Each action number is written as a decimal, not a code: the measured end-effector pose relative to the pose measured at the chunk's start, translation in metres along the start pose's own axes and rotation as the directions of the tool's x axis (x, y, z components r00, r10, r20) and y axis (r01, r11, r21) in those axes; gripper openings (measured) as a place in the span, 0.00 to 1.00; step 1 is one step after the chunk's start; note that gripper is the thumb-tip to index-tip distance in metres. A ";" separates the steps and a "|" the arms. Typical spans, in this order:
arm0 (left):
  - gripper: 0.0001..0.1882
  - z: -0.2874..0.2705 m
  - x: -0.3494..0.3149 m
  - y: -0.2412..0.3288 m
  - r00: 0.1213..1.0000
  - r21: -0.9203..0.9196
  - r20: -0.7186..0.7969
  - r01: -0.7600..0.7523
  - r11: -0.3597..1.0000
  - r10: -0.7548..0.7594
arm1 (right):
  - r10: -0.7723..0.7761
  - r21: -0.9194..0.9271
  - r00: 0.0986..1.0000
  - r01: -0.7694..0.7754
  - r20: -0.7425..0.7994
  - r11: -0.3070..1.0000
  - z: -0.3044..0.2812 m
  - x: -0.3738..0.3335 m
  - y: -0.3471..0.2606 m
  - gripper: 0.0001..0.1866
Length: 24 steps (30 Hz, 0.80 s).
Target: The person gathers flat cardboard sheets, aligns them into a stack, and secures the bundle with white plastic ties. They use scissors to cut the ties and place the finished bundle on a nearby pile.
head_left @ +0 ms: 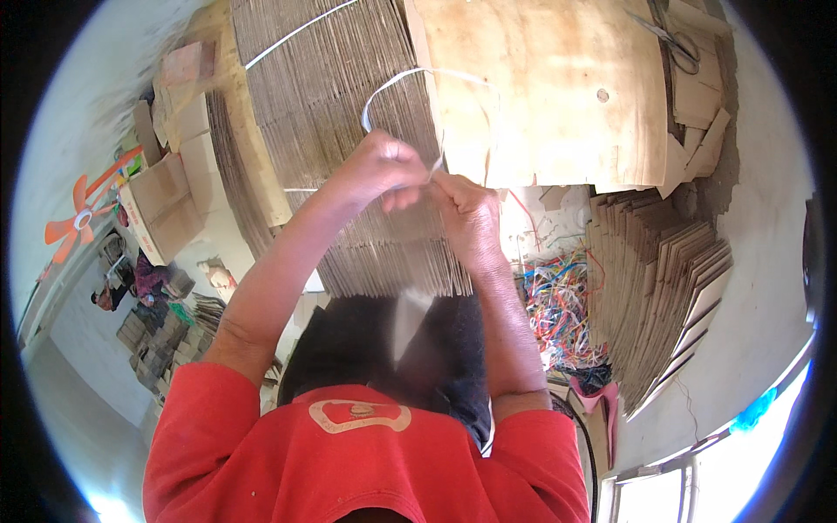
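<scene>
In front of me stands a long row of flat brown cardboard pieces (323, 96), packed on edge. A thin white strap (408, 75) rises in a loose loop above its right side. My left hand (391, 171) is closed on the strap, its fingers curled and slightly blurred. Beside it, my right hand (468, 209) pinches the strap near the point where its ends meet. Both hands are close together over the near right part of the cardboard. Another white band (296, 37) lies across the far part of the row.
A wooden board (549, 96) lies to the right, with scissors (678, 45) at its far corner. Tangled coloured straps (562, 305) lie below it, beside leaning cardboard stacks (663, 288). An orange fan (80, 218), a cardboard box (161, 209) and another person (148, 277) are at the left.
</scene>
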<state>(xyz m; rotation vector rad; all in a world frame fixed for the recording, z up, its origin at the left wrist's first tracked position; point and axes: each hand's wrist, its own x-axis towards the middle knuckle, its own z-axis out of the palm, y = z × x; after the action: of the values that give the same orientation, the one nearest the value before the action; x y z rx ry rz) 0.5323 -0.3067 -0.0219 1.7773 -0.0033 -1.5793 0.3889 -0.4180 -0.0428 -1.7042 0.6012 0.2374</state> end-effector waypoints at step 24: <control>0.20 -0.003 0.001 -0.057 0.910 -0.587 -0.125 -0.388 0.711 0.394 | -0.041 0.898 0.935 -0.325 0.352 0.296 -0.010 0.057 0.032 0.10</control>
<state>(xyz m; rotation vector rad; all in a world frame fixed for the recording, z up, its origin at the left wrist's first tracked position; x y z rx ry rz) 0.5096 -0.2649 -0.0526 1.1618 0.1008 -1.1049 0.4188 -0.4458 -0.0946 -0.3759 0.4827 0.2008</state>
